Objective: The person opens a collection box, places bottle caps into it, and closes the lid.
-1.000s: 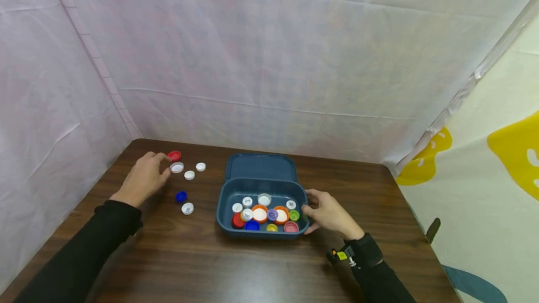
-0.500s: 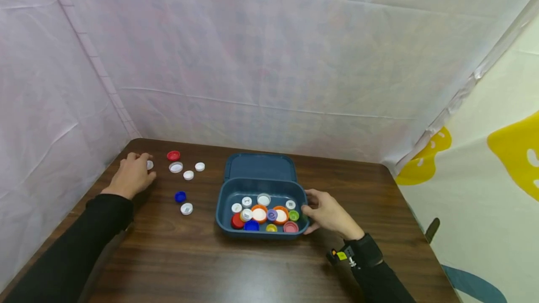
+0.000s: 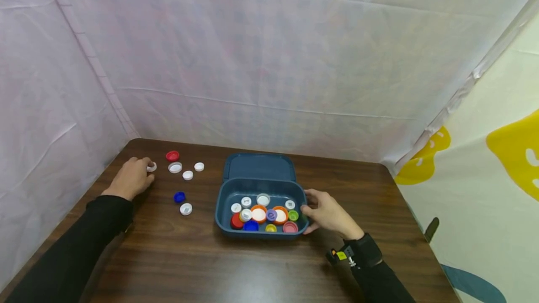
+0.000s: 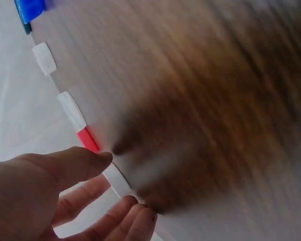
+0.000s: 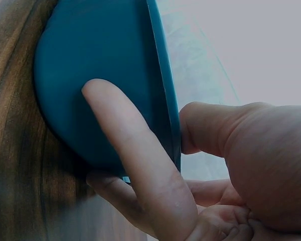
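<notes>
At the table's far left, my left hand [image 3: 129, 177] pinches a white bottle cap [image 3: 152, 167]. In the left wrist view that white cap [image 4: 117, 179] sits between thumb and fingertips, low over the wood. Right of it are a red cap [image 3: 172, 156] and a wide white cap [image 3: 175, 167]. My right hand [image 3: 330, 212] grips the right side of a dark blue lidded box [image 3: 259, 235], thumb at the rim and fingers along the outer wall [image 5: 105, 45]. Caps of several colours lie inside the box, and its lid [image 3: 259, 166] is folded back.
Between left hand and box lie two small white caps [image 3: 199, 166], a blue cap [image 3: 179, 197] and another white cap [image 3: 185, 209] on the brown wooden table [image 3: 202, 265]. White fabric [image 3: 269, 60] hangs behind the table's back edge.
My left hand has moved left, from beside the wide white cap to the leftmost white cap, which has shifted slightly right. My right hand and the box stay in place.
</notes>
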Motion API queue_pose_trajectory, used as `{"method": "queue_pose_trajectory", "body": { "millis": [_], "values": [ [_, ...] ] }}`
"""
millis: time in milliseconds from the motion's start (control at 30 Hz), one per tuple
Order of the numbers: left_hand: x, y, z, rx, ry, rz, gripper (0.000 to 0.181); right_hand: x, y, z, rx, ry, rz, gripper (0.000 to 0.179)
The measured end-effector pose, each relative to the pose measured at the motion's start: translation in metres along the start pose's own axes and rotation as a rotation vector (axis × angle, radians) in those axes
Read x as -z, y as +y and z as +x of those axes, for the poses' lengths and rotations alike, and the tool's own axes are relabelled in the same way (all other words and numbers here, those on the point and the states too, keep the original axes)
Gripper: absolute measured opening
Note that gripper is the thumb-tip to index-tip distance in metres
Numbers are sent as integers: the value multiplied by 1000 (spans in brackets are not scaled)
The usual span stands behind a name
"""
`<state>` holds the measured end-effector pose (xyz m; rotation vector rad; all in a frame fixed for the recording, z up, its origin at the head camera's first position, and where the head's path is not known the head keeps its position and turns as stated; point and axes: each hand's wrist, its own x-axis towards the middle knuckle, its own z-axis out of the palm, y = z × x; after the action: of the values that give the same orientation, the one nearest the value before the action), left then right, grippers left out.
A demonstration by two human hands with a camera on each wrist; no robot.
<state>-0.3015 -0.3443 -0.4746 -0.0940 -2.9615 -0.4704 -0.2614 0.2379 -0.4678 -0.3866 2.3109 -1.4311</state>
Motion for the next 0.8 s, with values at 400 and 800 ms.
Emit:
{"method": "queue_pose_trajectory", "body": {
  "millis": [400,800],
  "values": [
    [-1,2,0,-21,42,-28,12,0,0,1,0,3,8,60],
    [4,23,0,-50,93,-34,15,0,0,0,-5,1,13,62]
  ]
}}
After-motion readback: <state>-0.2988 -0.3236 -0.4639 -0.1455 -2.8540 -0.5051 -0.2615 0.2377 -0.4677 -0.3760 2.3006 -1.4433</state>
